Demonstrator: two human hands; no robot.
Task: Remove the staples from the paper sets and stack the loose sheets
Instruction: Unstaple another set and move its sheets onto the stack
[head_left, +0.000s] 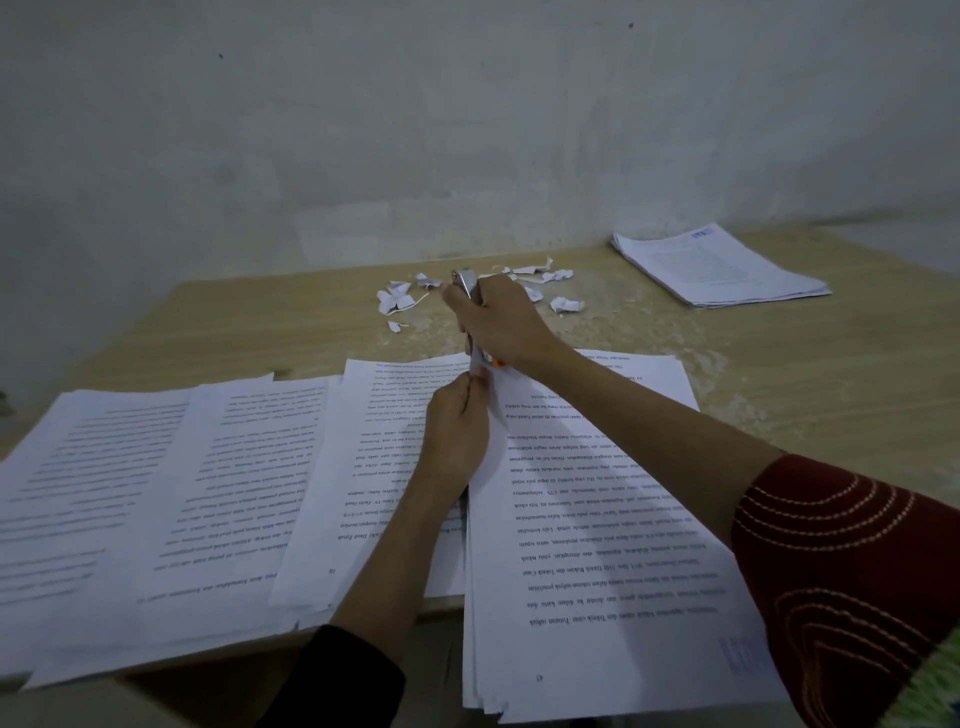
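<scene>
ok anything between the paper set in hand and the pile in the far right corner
Nothing visible: bare table between paper set and pile; torn scraps lie left of that path, beside the right hand.

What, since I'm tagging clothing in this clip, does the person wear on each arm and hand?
The left arm has a black sleeve ending at the forearm. The right arm has a dark red sleeve stitched with curved lines of pale orange thread. The left hand and the right hand are bare: no gloves, rings or watch show.
</scene>
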